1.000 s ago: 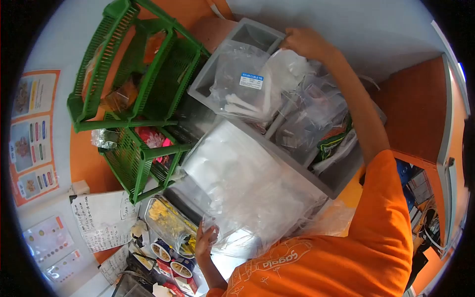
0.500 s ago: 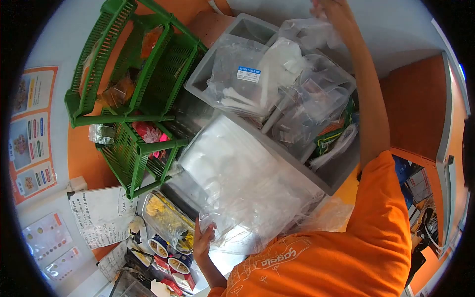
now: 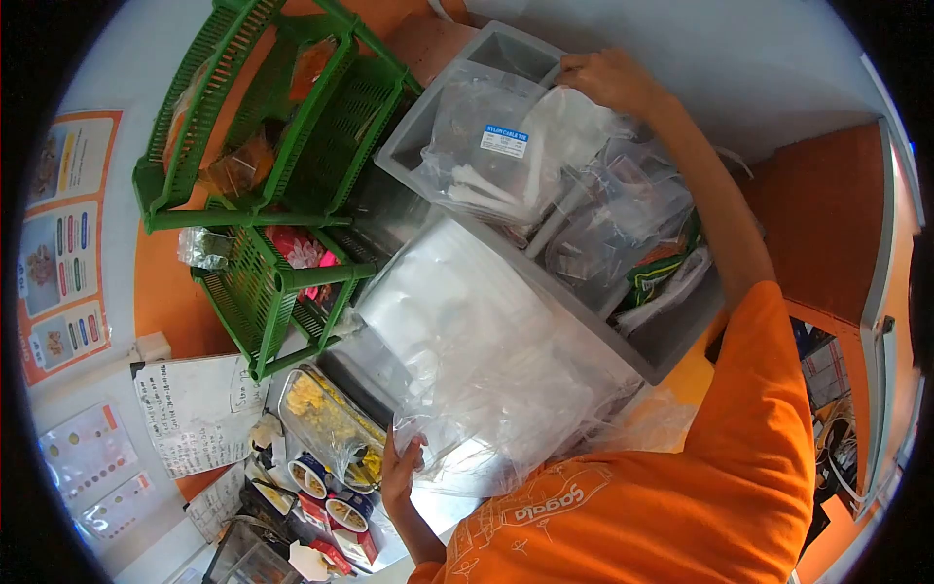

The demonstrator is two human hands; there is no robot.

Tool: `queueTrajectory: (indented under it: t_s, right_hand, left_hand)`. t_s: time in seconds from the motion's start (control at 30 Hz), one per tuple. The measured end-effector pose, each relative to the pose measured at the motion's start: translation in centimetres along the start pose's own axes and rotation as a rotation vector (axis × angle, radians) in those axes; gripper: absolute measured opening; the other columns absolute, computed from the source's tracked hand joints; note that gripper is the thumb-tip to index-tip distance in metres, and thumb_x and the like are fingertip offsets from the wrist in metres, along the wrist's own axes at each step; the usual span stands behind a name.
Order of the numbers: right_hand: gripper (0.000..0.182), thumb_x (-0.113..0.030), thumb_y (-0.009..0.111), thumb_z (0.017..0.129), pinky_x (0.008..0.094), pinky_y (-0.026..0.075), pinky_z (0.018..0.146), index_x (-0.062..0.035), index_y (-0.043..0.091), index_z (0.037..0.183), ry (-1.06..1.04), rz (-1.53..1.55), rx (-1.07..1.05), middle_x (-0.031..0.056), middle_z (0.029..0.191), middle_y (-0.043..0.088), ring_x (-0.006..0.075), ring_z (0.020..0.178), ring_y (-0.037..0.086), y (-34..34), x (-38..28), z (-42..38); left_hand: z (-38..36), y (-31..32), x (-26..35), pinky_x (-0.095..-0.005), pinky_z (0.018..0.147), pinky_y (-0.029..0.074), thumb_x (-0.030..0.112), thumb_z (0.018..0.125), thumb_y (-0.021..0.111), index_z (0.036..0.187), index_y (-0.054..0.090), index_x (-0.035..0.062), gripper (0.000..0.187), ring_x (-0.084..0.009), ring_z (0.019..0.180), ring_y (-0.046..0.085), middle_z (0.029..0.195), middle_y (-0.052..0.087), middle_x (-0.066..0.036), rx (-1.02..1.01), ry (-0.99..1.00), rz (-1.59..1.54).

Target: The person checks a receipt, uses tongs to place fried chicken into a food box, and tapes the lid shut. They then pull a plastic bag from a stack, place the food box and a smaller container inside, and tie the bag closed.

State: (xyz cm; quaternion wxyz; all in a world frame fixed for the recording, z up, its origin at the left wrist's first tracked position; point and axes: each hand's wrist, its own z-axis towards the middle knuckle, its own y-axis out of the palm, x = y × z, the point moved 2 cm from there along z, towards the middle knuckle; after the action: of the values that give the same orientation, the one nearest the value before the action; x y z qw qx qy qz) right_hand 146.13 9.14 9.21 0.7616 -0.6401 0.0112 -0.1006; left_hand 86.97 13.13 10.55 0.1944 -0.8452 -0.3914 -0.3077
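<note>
My left hand [image 3: 401,467] is closed on the edge of a clear plastic bag [image 3: 443,433] at the near left of a stack of clear plastic sheets or bags [image 3: 457,292]. At the far side of a grey divided bin [image 3: 637,355], my right hand [image 3: 613,83] has its fingers bent down onto a white plastic bag [image 3: 584,122]; its fingertips are partly hidden. Beside it in the bin lies a clear bag labelled for nylon cable ties [image 3: 504,141], with white bundles inside. Crumpled clear packaging [image 3: 613,229] fills the compartment under my right forearm.
A green basket rack [image 3: 282,282] with small packets stands at the left. Below it sit a clear container of yellow items [image 3: 326,414], blue-and-white cups [image 3: 348,514] and a handwritten board [image 3: 195,409]. A brown cabinet [image 3: 822,224] stands at the right.
My right hand has come down from above the bin's far edge onto the white plastic. The raised clear plastic near it is lower now. My left hand keeps its place on the bag.
</note>
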Motion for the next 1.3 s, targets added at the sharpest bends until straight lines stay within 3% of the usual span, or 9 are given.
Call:
queueTrajectory:
  t_s: [0.1, 0.2, 0.3, 0.4, 0.5, 0.57, 1.0, 1.2, 1.3]
  right_hand:
    - [0.020, -0.012, 0.052, 0.082, 0.0338, 0.049, 0.061, -0.0169, 0.067, 0.095, -0.061, 0.007, 0.113, -0.0031, 0.094, 0.060, 0.0210, 0.070, 0.060, -0.2, 0.8, -0.4]
    - [0.022, -0.014, 0.054, 0.081, 0.0334, 0.048, 0.061, -0.0176, 0.066, 0.099, -0.053, 0.152, 0.181, -0.0027, 0.095, 0.060, 0.0208, 0.072, 0.060, -2.0, 1.1, -0.6]
    - [0.021, -0.016, 0.058, 0.079, 0.0341, 0.049, 0.063, -0.0166, 0.066, 0.099, 0.064, 0.157, -0.031, -0.0009, 0.092, 0.061, 0.0213, 0.075, 0.060, -4.5, 1.0, 0.0]
    - [0.019, -0.019, 0.057, 0.080, 0.0353, 0.049, 0.063, -0.0156, 0.067, 0.096, -0.050, 0.045, 0.127, 0.0001, 0.090, 0.062, 0.0229, 0.073, 0.060, -2.2, 0.7, 0.0]
    - [0.017, -0.022, 0.058, 0.080, 0.0359, 0.051, 0.066, -0.0199, 0.069, 0.093, 0.015, 0.003, -0.026, 0.0022, 0.085, 0.064, 0.0249, 0.074, 0.062, 0.4, 0.3, 0.7]
    - [0.017, -0.022, 0.058, 0.080, 0.0362, 0.051, 0.066, -0.0192, 0.070, 0.091, 0.066, 0.140, 0.025, 0.0035, 0.083, 0.065, 0.0250, 0.075, 0.062, 1.1, 0.6, 0.5]
    - [0.017, -0.018, 0.056, 0.081, 0.0373, 0.049, 0.067, -0.0128, 0.068, 0.093, -0.062, 0.144, 0.114, 0.0035, 0.086, 0.066, 0.0261, 0.076, 0.061, -5.0, 1.7, 0.9]
    - [0.017, -0.023, 0.057, 0.080, 0.0410, 0.049, 0.070, -0.0151, 0.067, 0.091, 0.020, -0.006, -0.021, 0.0080, 0.083, 0.065, 0.0276, 0.078, 0.062, -1.0, 1.0, 1.3]
    - [0.015, -0.022, 0.056, 0.081, 0.0420, 0.049, 0.069, -0.0127, 0.067, 0.086, 0.164, 0.104, -0.056, 0.0073, 0.085, 0.065, 0.0280, 0.080, 0.061, -0.2, 1.2, 1.4]
  left_hand:
    - [0.0, -0.2, -0.3, -0.0173, 0.046, 0.027, 0.011, 0.086, 0.057, 0.126, 0.038, 0.0053, 0.045, -0.0026, 0.053, 0.035, 0.080, 0.054, -0.002, -0.014, 0.006, -0.017]
    - [0.0, -0.3, -0.2, -0.0174, 0.046, 0.028, 0.012, 0.086, 0.057, 0.126, 0.038, 0.0054, 0.045, -0.0025, 0.053, 0.035, 0.080, 0.054, -0.001, -0.011, -0.005, -0.011]
    - [0.0, -0.9, -0.9, -0.0175, 0.045, 0.028, 0.013, 0.086, 0.057, 0.126, 0.039, 0.0054, 0.045, -0.0024, 0.053, 0.036, 0.080, 0.054, 0.000, -0.006, 0.025, 0.027]
    - [-0.2, -0.6, -0.8, -0.0175, 0.046, 0.028, 0.014, 0.085, 0.057, 0.125, 0.040, 0.0049, 0.044, -0.0024, 0.053, 0.036, 0.080, 0.054, 0.000, -0.022, 0.039, 0.014]
    - [-0.4, -0.4, -1.0, -0.0173, 0.047, 0.030, 0.014, 0.085, 0.057, 0.125, 0.041, 0.0045, 0.044, -0.0027, 0.055, 0.037, 0.080, 0.054, 0.000, -0.028, 0.028, -0.002]
    - [-0.6, -0.7, -1.1, -0.0173, 0.047, 0.030, 0.013, 0.085, 0.057, 0.125, 0.041, 0.0040, 0.044, -0.0028, 0.055, 0.038, 0.080, 0.054, 0.000, -0.022, 0.044, 0.000]
    - [-1.2, -1.3, -1.3, -0.0176, 0.047, 0.031, 0.014, 0.086, 0.058, 0.125, 0.037, 0.0025, 0.046, -0.0029, 0.056, 0.037, 0.080, 0.053, -0.001, -0.003, 0.059, -0.023]
    - [-1.6, -1.8, -2.3, -0.0181, 0.048, 0.030, 0.014, 0.085, 0.059, 0.126, 0.035, 0.0024, 0.048, -0.0031, 0.057, 0.037, 0.080, 0.051, 0.001, -0.038, 0.080, -0.045]
    - [-2.3, -1.7, -2.3, -0.0185, 0.049, 0.030, 0.014, 0.085, 0.059, 0.125, 0.037, 0.0024, 0.047, -0.0033, 0.057, 0.037, 0.079, 0.051, 0.002, -0.021, 0.130, -0.032]
